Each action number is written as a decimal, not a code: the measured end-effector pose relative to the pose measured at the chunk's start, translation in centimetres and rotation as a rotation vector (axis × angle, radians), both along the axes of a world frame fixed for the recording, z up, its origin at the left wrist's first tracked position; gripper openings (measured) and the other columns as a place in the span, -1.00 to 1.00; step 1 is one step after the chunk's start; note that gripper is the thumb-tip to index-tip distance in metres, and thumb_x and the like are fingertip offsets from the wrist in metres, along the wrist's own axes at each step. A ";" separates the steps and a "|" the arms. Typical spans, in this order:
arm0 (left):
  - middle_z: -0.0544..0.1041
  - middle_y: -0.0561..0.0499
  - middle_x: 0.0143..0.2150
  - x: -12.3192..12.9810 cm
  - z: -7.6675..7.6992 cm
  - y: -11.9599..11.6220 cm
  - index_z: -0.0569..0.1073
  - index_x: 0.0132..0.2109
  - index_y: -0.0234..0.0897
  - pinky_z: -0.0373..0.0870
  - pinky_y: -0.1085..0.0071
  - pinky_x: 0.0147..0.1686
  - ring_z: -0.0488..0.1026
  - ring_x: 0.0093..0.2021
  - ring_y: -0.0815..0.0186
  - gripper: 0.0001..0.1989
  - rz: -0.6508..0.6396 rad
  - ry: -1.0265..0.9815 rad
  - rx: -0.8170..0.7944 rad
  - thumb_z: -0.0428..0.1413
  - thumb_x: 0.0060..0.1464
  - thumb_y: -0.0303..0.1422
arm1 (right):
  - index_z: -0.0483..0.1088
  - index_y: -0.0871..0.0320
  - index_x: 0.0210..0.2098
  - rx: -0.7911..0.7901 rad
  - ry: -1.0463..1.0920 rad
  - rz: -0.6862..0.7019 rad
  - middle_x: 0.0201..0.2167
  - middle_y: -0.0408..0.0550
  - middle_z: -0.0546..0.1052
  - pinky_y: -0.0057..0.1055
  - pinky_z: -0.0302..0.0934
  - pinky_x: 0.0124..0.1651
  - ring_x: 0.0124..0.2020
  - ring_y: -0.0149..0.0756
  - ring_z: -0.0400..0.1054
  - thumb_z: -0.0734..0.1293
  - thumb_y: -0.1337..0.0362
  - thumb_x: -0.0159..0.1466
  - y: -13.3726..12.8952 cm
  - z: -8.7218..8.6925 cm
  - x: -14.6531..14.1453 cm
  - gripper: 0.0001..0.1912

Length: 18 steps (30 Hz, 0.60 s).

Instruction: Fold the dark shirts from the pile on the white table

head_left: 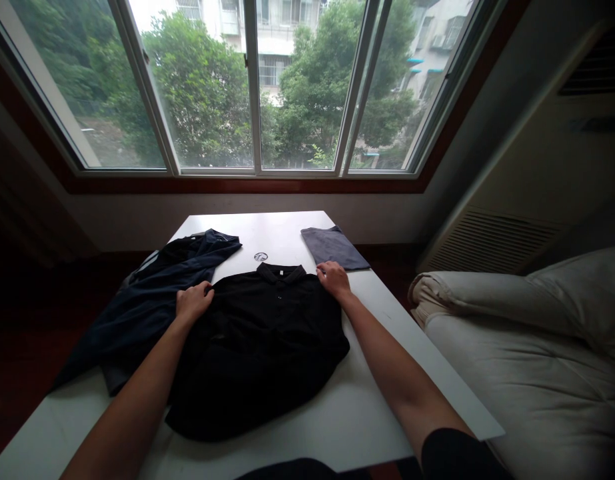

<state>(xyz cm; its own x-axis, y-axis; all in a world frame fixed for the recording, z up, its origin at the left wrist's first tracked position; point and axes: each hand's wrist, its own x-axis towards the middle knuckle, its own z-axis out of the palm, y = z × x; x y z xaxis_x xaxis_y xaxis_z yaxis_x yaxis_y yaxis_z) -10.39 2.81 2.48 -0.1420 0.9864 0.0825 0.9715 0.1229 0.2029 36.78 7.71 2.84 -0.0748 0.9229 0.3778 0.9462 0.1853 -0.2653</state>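
A black polo shirt (262, 340) lies spread on the white table (372, 400), its collar toward the window and its hem toward me. My left hand (194, 301) is closed on the shirt's left shoulder edge, fingers curled. At the opposite shoulder, my right hand (333, 279) pinches the fabric beside the collar. The cloth just under the fingertips is hidden. Dark navy clothes (152, 300) lie in a loose heap left of the shirt, close to my left hand. Beyond my right hand rests a folded grey cloth (334, 248).
A small round black-and-white mark or disc (260, 257) shows on the tabletop past the collar. To the right stands a cream padded sofa (527, 347), near a large vented appliance (527, 180). A sliding window (257, 100) spans the wall behind the table.
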 end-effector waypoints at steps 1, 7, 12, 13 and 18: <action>0.68 -0.08 -0.08 0.0 0.0 0.0 0.53 0.07 -0.06 0.23 0.11 0.12 0.55 0.08 0.01 -0.64 0.000 0.001 -0.001 -0.05 0.31 -0.11 | 0.57 0.09 -0.02 -0.039 0.007 0.036 -0.06 0.04 0.62 -0.33 0.19 0.10 0.01 -0.13 0.43 0.27 0.20 0.44 -0.3 0.7 -0.6 -0.73; 0.68 -0.10 -0.06 -0.1 0.0 0.1 0.52 0.09 -0.08 0.23 0.11 0.12 0.54 0.09 -0.01 -0.62 -0.007 0.016 0.003 -0.05 0.31 -0.10 | 0.61 -0.02 -0.09 -0.450 0.065 0.450 -0.19 -0.12 0.66 -0.47 0.23 -0.17 -0.18 -0.23 0.50 0.36 0.04 0.37 -2.7 3.7 -3.5 -0.74; 0.68 -0.11 -0.06 -0.1 0.0 0.0 0.52 0.10 -0.09 0.23 0.10 0.12 0.55 0.09 -0.01 -0.61 -0.011 0.005 0.000 -0.07 0.32 -0.10 | 0.58 0.09 -0.22 -0.775 0.058 0.443 -0.53 -0.14 0.55 -0.48 0.18 -0.42 -0.52 -0.32 0.41 0.36 -0.12 0.32 -3.4 4.3 -3.6 -0.60; 0.68 -0.11 -0.06 -0.2 0.0 0.0 0.52 0.10 -0.08 0.23 0.10 0.13 0.55 0.09 0.00 -0.61 -0.010 0.006 -0.003 -0.07 0.31 -0.11 | 0.57 0.11 -0.27 -0.815 0.061 0.418 -0.58 -0.15 0.51 -0.48 0.17 -0.45 -0.56 -0.33 0.38 0.35 -0.16 0.32 -3.3 4.4 -3.3 -0.56; 0.67 -0.11 -0.01 -0.1 0.2 0.0 0.53 0.11 -0.06 0.24 0.14 0.12 0.55 0.10 0.02 -0.62 -0.002 0.012 -0.001 -0.09 0.34 -0.16 | 0.48 0.12 -0.51 -0.739 0.021 0.166 -0.67 -0.09 0.46 -0.43 0.18 -0.46 -0.64 -0.32 0.36 0.29 -0.30 0.30 -2.0 5.4 0.9 -0.38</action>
